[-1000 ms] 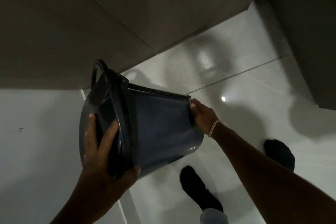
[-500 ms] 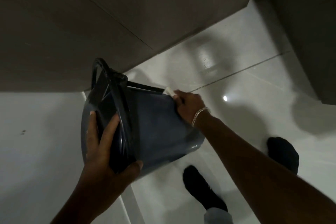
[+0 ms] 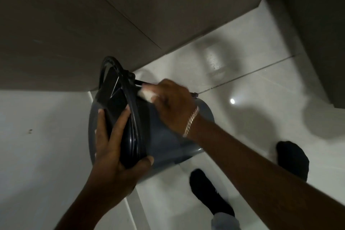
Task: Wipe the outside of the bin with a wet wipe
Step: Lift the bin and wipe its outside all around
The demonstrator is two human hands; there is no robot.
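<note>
A dark grey plastic bin (image 3: 162, 142) with a black liner and a black handle is held in the air on its side, mouth to the left. My left hand (image 3: 113, 147) grips its rim, fingers inside the mouth and thumb under the wall. My right hand (image 3: 173, 106) lies on the bin's upper outer wall close to the rim, pressing a white wet wipe (image 3: 146, 96) against it. Only a small part of the wipe shows past my fingers.
Glossy white floor tiles (image 3: 242, 61) lie below, with my two feet in black socks (image 3: 209, 190) at the lower right. A brown cabinet front (image 3: 93, 15) fills the top, another dark panel (image 3: 321, 24) stands at the right. A white surface (image 3: 37, 145) is at the left.
My right hand has slid with the wipe from the bin's base end along the upper wall toward the rim. The left hand keeps its grip on the rim.
</note>
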